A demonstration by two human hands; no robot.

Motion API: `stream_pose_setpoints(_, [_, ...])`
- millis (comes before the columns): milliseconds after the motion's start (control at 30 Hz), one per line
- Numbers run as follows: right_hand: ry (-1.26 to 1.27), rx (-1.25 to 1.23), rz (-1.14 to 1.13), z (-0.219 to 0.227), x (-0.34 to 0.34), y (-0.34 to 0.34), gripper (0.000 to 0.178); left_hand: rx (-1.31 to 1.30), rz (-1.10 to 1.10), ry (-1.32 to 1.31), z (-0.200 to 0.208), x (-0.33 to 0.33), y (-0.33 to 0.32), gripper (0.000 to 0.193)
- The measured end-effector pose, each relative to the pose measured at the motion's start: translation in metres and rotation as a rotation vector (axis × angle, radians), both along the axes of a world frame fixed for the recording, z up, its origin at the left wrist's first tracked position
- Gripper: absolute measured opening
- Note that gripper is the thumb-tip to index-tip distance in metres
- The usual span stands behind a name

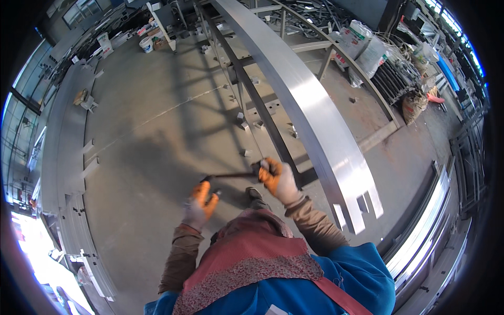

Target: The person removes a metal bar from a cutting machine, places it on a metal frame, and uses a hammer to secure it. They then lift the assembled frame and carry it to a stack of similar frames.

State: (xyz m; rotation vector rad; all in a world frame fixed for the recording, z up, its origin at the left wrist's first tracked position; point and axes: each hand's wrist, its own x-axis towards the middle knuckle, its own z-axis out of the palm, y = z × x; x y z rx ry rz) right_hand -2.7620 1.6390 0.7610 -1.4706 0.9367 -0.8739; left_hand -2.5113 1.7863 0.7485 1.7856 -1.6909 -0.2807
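My right hand (pixel 278 181), in a glove with orange fingers, is closed round the dark end of a thin, dark bar-shaped tool (pixel 233 175). The bar runs level from there to my left hand (pixel 201 203), also in an orange-fingered glove, whose fingers grip its other dark end. Motion blur hides the tool's exact kind. Right of my right hand lies a long, shiny metal panel (pixel 310 100) with notches cut in its near end. It rests on a dark metal frame (pixel 257 94), and the tool is held apart from both, to their left.
Small metal blocks (pixel 243 122) lie on the floor beside the frame. Long grey panels (pixel 65 136) line the left side. Stacked metal profiles (pixel 425 226) lie at the right. Plastic sacks (pixel 357 44) and a woven bag (pixel 413 107) stand at the far right, a white bucket (pixel 146 44) at the far left.
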Motion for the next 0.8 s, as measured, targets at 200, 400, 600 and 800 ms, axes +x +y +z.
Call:
stream_pose_setpoints(200, [0.304,-0.381,-0.367,0.035,0.084,-0.212,0.018,0.065,0.155,0.839,-0.004,0.108,-0.042,0.084])
stream_pose_setpoints(400, [0.535,-0.543,-0.42,0.053,0.173,-0.379,0.031,0.068,0.337,0.844,-0.017,0.18,-0.109,0.094])
stream_pose_setpoints(600, [0.946,-0.572,-0.245,0.025,0.271,-0.486,0.027,-0.191,0.402,0.976,-0.022,0.321,-0.221,0.066])
stream_pose_setpoints(800, [1.192,-0.209,-0.112,0.024,0.351,-0.534,0.031,-0.21,0.145,1.113,0.025,0.442,-0.374,0.05])
